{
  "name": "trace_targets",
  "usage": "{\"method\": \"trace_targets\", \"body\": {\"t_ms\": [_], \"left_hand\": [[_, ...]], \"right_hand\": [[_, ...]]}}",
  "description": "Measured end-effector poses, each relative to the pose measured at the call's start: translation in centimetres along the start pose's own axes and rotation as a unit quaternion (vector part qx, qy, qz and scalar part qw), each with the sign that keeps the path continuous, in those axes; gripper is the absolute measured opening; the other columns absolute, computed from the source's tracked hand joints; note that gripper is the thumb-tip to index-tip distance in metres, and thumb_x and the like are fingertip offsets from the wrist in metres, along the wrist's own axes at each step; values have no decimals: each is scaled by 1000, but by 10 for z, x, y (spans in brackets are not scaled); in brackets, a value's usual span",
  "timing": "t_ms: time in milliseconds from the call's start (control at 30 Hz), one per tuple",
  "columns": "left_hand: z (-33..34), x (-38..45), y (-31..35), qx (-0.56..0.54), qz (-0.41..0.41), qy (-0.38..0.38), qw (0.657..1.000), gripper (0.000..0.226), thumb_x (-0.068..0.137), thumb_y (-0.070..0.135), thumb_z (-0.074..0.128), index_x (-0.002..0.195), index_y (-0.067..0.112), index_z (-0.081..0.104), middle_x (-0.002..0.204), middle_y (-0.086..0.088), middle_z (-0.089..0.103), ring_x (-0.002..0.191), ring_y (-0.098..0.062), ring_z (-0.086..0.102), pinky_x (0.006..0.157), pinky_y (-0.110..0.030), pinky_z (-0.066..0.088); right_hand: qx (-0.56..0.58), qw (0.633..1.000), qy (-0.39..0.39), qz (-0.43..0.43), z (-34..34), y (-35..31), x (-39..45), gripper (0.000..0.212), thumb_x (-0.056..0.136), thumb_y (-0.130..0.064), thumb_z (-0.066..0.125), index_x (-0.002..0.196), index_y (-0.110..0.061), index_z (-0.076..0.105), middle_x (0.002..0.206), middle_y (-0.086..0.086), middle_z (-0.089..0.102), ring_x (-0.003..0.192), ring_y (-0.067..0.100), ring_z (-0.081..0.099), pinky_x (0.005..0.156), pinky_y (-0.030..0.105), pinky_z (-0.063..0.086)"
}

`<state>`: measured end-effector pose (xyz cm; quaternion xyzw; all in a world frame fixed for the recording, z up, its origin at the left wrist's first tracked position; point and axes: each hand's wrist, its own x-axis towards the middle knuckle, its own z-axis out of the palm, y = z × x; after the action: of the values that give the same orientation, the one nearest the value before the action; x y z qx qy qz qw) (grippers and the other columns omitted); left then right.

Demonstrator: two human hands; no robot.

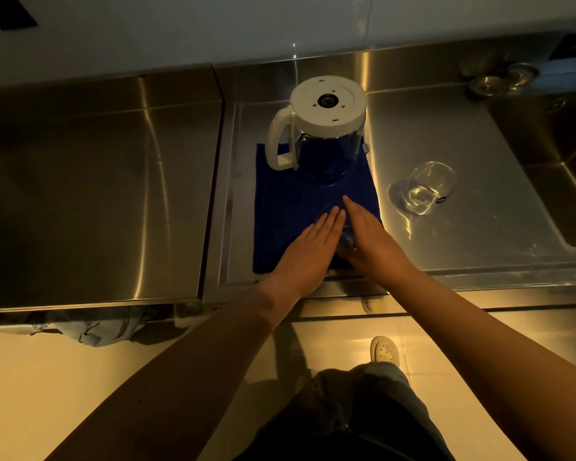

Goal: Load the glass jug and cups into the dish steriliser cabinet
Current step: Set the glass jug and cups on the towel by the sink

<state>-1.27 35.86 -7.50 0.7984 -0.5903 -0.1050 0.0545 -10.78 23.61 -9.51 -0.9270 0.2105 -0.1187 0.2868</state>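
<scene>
Hands: left hand (308, 242) and right hand (368, 234) flank a cup (338, 227) on blue cloth (280, 207), fingers straight, touching it, likely steadying. Jug (323, 128) inverted behind, probably draining; second cup (423, 188) lies on desk (463, 227).

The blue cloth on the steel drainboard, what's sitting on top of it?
On the blue cloth stands an upturned glass jug with a white base and handle. Nearer, both hands, left hand and right hand, flank a clear glass cup, mostly hidden.
</scene>
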Motion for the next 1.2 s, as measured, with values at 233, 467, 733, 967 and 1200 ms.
{"method": "trace_targets", "body": {"t_ms": [233, 467, 733, 967, 1200], "left_hand": [[3, -10, -9, 16, 11, 45, 999, 81, 90, -3, 42, 141, 11, -20, 150, -4, -25, 143, -17, -12, 115, -25, -6], [13, -10, -20, 125, 13, 46, 991, 76, 93, 5, 42, 145, 7, -12, 156, -12, -12, 144, -24, -8, 113, -32, -7], [17, -6, -17, 195, 21, 44, 980, 76, 92, 10, 45, 145, 2, -8, 157, -16, -3, 144, -28, -2, 112, -36, -8], [14, -1, -23, 143, 1, 27, 989, 84, 86, 2, 54, 148, 9, -3, 158, -12, -3, 145, -24, -4, 116, -35, -3], [12, 14, -24, 87, -21, 52, 995, 80, 91, 11, 55, 148, 7, 0, 158, -12, 4, 145, -23, 3, 114, -31, -4]], "right_hand": [[-62, 997, -21, -50, 5, -13, 2, 82, 82, -18, 70, 147, -10, 21, 153, 9, 25, 139, 21, 26, 113, 36, 28], [-132, 989, -47, -38, 15, -1, -7, 75, 90, -17, 58, 149, -14, 12, 156, 7, 14, 144, 19, 10, 115, 31, 9], [-166, 985, -42, -38, 19, 11, -12, 80, 86, -7, 61, 149, -13, 12, 156, 8, 16, 143, 21, 11, 113, 30, 7], [-75, 996, -29, 33, 13, 27, -10, 73, 85, -13, 64, 145, -14, 23, 148, 8, 33, 131, 24, 37, 104, 35, 35], [-52, 997, -18, -45, -12, 32, -5, 72, 82, -20, 69, 142, -12, 31, 144, 11, 38, 130, 27, 38, 106, 32, 31]]}}
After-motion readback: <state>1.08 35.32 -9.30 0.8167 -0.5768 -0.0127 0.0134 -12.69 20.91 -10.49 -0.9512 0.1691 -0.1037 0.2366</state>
